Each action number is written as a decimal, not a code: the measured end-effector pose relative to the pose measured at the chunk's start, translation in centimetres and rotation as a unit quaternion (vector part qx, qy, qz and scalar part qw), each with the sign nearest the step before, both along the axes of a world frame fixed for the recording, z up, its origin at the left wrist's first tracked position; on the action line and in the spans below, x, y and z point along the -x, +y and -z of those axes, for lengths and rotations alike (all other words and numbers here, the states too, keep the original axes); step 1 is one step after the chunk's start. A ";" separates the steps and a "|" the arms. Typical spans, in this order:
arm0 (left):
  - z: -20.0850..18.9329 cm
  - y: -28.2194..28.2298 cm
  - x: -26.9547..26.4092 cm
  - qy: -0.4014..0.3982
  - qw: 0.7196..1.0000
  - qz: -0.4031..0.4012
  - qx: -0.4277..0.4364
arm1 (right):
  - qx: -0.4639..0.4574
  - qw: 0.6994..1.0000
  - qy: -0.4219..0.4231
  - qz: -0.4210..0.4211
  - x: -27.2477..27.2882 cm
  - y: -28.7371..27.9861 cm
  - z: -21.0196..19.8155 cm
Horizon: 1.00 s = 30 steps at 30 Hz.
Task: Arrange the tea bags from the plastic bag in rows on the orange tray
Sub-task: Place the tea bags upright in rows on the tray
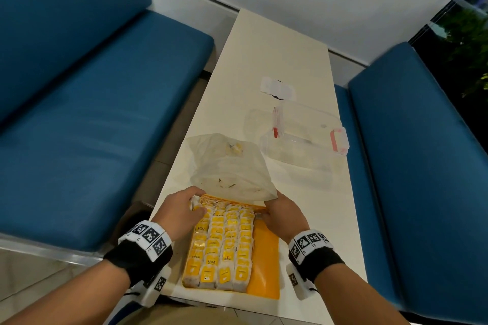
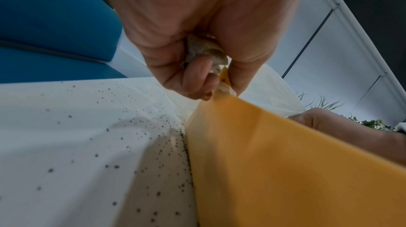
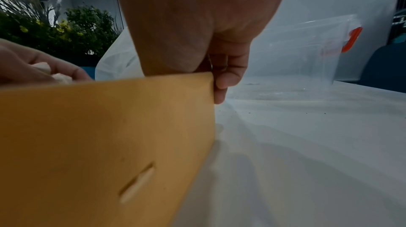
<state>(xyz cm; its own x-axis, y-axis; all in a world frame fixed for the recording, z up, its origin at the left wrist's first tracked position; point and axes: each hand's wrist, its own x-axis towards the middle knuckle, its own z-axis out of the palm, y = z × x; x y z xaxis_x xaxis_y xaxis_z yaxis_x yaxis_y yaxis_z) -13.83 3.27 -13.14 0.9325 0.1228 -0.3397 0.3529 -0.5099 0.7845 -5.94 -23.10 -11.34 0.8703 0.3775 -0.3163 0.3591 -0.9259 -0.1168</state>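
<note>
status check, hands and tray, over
Left hand grips tea bags at tray far corner. Right hand pinches far edge. Plastic bag overlaps tray.

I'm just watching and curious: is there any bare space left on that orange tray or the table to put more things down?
Yes. The orange tray has a bare strip along its right side, beside the tea bags packed in rows. The table is bare beyond the clear container. It is crowded at the tray's far edge, where the left hand, right hand and plastic bag meet.

Dim, cool indoor light; soft shadows, blurred wrist views, bowed wide-angle edges.
</note>
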 end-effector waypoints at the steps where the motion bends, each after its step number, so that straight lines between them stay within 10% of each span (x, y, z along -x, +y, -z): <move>1: -0.1 0.1 0.0 0.001 1.000 -0.002 0.004 | -0.008 1.000 0.002 0.001 0.0 0.0 -0.1; 9: -2.6 1.1 0.1 -0.016 0.984 -0.089 0.151 | -0.051 0.998 -0.022 0.040 0.8 -1.3 -2.1; 16: -5.5 -0.3 -0.3 0.101 0.893 -0.104 0.426 | -0.201 0.968 -0.090 0.121 3.1 -1.0 -6.2; 23: -6.6 -2.7 -0.9 0.127 0.860 -0.078 0.489 | -0.398 0.873 0.164 0.229 4.1 5.3 -8.7; 30: -6.3 -3.5 -1.0 0.088 0.906 -0.037 0.413 | -0.433 0.851 0.132 0.266 3.7 5.4 -8.5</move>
<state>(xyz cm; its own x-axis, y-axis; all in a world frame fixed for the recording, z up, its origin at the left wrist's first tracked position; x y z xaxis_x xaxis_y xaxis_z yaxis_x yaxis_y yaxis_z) -12.85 -0.23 -6.83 0.8541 -0.1804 -0.4878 0.5196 0.2555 0.8153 -9.66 -17.67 -2.87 0.9324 0.1433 -0.3318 -0.2295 -0.4746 -0.8498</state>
